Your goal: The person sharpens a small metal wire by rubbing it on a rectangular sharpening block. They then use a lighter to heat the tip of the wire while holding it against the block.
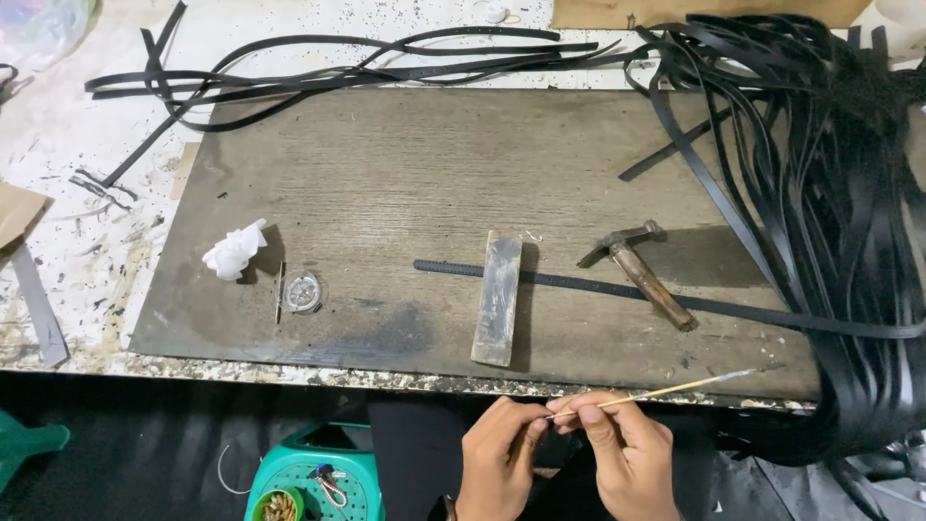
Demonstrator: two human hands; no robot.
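Above dark board, both hands' thin stick pointing right, slightly up.

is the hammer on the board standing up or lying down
Lying down. The hammer rests flat on the wooden board, its head toward the far side and its brown handle angled toward the near right, crossing a black strap.

Board was matt, grainy wood; straps at 3 o'clock were glossy black; hammer had a worn wooden handle
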